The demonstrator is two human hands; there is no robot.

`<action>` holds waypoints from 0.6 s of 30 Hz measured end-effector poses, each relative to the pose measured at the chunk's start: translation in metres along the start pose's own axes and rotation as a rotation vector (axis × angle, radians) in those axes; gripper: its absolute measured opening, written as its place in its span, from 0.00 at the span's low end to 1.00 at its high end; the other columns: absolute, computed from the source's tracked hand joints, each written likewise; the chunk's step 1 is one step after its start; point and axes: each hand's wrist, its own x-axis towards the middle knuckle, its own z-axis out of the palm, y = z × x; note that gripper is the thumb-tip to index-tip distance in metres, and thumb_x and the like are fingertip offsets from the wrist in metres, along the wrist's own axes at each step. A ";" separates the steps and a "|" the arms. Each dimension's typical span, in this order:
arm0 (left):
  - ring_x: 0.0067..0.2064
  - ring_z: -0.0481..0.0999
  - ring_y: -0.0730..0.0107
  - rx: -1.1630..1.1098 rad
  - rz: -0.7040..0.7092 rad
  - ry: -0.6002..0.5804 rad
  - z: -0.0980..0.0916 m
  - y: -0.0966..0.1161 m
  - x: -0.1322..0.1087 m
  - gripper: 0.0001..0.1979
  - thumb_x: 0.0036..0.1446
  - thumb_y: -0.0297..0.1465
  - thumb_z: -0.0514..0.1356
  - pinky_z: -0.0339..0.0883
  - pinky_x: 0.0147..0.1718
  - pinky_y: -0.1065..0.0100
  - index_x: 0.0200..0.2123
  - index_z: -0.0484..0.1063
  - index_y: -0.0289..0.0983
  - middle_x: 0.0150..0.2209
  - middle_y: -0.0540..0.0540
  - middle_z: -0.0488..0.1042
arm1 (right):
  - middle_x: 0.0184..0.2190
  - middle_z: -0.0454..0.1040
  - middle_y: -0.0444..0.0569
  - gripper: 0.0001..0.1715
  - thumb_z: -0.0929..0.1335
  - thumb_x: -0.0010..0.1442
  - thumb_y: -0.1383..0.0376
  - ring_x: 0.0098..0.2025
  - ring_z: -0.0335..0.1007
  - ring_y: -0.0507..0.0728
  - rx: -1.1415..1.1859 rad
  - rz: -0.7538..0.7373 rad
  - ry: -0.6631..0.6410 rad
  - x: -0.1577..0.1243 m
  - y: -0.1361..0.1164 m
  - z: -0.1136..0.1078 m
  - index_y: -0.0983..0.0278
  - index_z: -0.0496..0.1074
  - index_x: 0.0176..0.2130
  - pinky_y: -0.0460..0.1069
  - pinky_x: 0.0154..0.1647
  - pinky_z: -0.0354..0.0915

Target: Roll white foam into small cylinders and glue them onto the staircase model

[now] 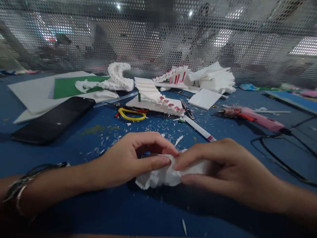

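White paper (158, 178) lies side-to-side on my feed, pinched by left hand (130, 159) and right hand (234, 173), neither nearer.

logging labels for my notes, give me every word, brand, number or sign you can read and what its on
No readable text anywhere.
Pink glue gun: no legible lettering.
Black phone: no legible marking.
Crumpled white paper: none legible.
Bright patches behind the perforated screen: too blurred to tell whether any are signs.

Crumpled paper (158, 178) matt; glue gun (264, 120) plastic; perforated screen (138, 49) metal.
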 end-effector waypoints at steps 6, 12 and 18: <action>0.31 0.70 0.80 -0.019 -0.137 -0.026 0.001 -0.002 0.001 0.09 0.50 0.29 0.59 0.63 0.28 0.83 0.36 0.73 0.44 0.30 0.54 0.73 | 0.23 0.76 0.42 0.06 0.66 0.53 0.66 0.20 0.68 0.44 -0.049 0.036 0.058 0.000 0.000 -0.003 0.65 0.73 0.29 0.36 0.18 0.59; 0.34 0.72 0.76 -0.084 -0.305 -0.066 0.002 -0.004 0.002 0.11 0.50 0.33 0.58 0.65 0.30 0.79 0.39 0.72 0.43 0.32 0.52 0.75 | 0.27 0.77 0.38 0.05 0.68 0.50 0.70 0.25 0.70 0.42 -0.056 0.075 0.105 0.003 -0.002 0.002 0.63 0.73 0.31 0.33 0.24 0.61; 0.27 0.70 0.80 -0.047 -0.260 -0.107 0.000 0.000 0.002 0.06 0.51 0.31 0.57 0.62 0.24 0.81 0.32 0.73 0.37 0.26 0.53 0.73 | 0.26 0.77 0.39 0.08 0.67 0.50 0.74 0.25 0.71 0.43 -0.096 0.033 0.100 0.003 -0.001 0.003 0.64 0.73 0.31 0.35 0.24 0.63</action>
